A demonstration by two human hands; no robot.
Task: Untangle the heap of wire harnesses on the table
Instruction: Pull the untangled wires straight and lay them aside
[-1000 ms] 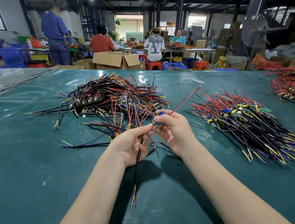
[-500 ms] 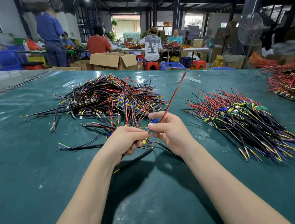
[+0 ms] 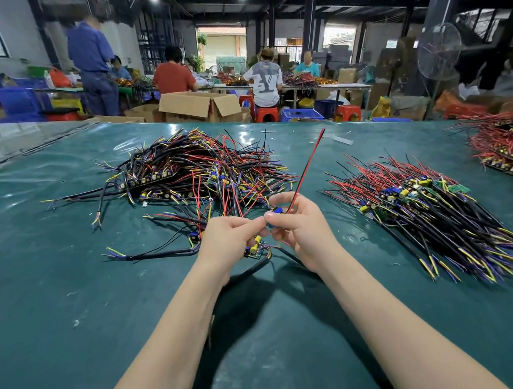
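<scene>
Table (image 3: pixel 72 303): a wide work surface under a glossy dark-green cover, with every bundle of wire lying on it.
Tangled heap (image 3: pixel 197 171): the mass of harnesses sits left of centre on the far side of the hands. Black, red, yellow and blue leads cross in all directions, with strips of small boards among them.
Loose harness (image 3: pixel 161 254): one black cable lies apart from the heap, just left of the hands, its yellow and blue tips pointing left.
Left hand (image 3: pixel 231 243): fingers curled tight, gripping a harness above the cover.
Circuit board (image 3: pixel 255 250): a small green board with yellow parts shows under the left hand's fingers, and a black cable trails from it down to the cover.
Right hand (image 3: pixel 298 231): thumb and forefinger pinch a blue part, touching the left hand's fingertips.
Red-and-black wire pair (image 3: pixel 305 168): it rises straight from the right hand's pinch, tilted up and to the right.
Sorted pile (image 3: pixel 430 210): harnesses laid roughly parallel — red leads to the far side, black cables to the near side.
Red pile (image 3: pixel 505 144): at the far right edge, mostly red wire over dark boards.
</scene>
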